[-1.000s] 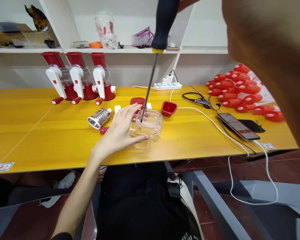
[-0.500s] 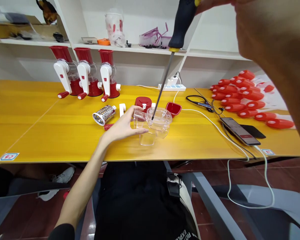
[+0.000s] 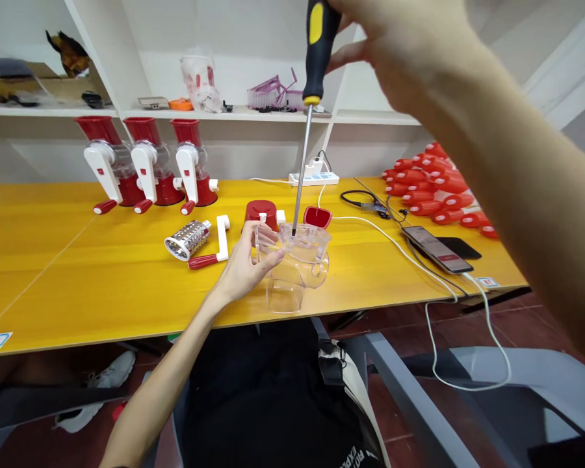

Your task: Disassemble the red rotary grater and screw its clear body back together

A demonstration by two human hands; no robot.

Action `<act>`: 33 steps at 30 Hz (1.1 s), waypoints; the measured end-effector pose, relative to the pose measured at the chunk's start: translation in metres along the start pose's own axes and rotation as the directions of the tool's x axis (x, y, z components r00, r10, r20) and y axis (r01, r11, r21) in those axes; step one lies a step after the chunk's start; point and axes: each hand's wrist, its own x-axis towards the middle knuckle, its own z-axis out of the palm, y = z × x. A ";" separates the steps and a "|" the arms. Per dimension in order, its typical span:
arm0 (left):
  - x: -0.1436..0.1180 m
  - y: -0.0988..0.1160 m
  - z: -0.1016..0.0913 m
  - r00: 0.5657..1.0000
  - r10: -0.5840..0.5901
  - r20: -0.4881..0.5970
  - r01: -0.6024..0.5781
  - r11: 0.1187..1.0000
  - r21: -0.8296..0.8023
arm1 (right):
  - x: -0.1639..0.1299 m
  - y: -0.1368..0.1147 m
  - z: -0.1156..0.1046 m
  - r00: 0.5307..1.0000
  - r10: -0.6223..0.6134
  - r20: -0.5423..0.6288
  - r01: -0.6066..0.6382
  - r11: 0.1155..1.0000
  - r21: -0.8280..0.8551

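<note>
screwdriver (image 3: 316,49) top cut off (frame edge) | tip inside clear housing (image 3: 302,263) unclear

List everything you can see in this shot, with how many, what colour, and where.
Clear plastic housing: one, transparent, front edge of table.
Long screwdriver: one, black and yellow handle, upright, tip down inside the housing.
Assembled rotary graters: three, red and white, back left.
Metal grater drum: one, silver, left of housing.
White crank with red knob: one, beside the drum.
Red base part: one, behind housing.
Red cup part: one, behind housing.
Red handles: a pile, far right.
Phones: two, dark, right.
White power strip: one, back.
Yellow table: one.
Left hand: grips the housing.
Right hand: grips the screwdriver handle.
</note>
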 end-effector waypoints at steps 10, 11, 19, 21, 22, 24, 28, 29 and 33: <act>-0.001 0.008 0.004 0.999 0.008 0.042 -0.006 0.998 -0.060 | -0.004 0.009 0.002 0.999 0.034 0.026 -0.036 0.997 0.073; -0.001 0.008 0.005 0.999 0.007 0.048 -0.004 0.998 -0.067 | -0.005 0.008 0.003 0.999 0.039 0.014 -0.040 0.996 0.076; 0.000 0.006 0.004 0.998 0.003 0.059 0.004 0.992 -0.124 | -0.006 0.002 0.008 0.992 0.109 -0.069 -0.103 0.991 0.085; 0.001 0.006 0.003 0.998 -0.007 0.059 0.014 0.992 -0.129 | -0.004 0.003 0.008 0.993 0.115 -0.037 -0.110 0.986 0.129; 0.001 0.007 0.003 0.998 -0.015 0.060 0.022 0.991 -0.128 | -0.003 0.003 0.008 0.993 0.121 -0.016 -0.117 0.982 0.147; 0.001 0.007 0.002 0.998 -0.026 0.057 0.033 0.991 -0.129 | -0.003 0.002 0.009 0.990 0.142 0.023 -0.144 0.976 0.163; 0.001 0.006 0.003 0.998 -0.015 0.066 0.023 0.993 -0.119 | -0.004 0.002 0.013 0.979 0.203 -0.013 -0.199 0.969 0.149; 0.001 0.006 0.003 0.997 -0.017 0.072 0.025 0.993 -0.115 | -0.004 0.003 0.013 0.979 0.202 -0.030 -0.195 0.969 0.149; 0.001 0.006 0.003 0.998 -0.021 0.063 0.029 0.992 -0.125 | -0.007 0.002 0.012 0.983 0.180 0.036 -0.183 0.967 0.178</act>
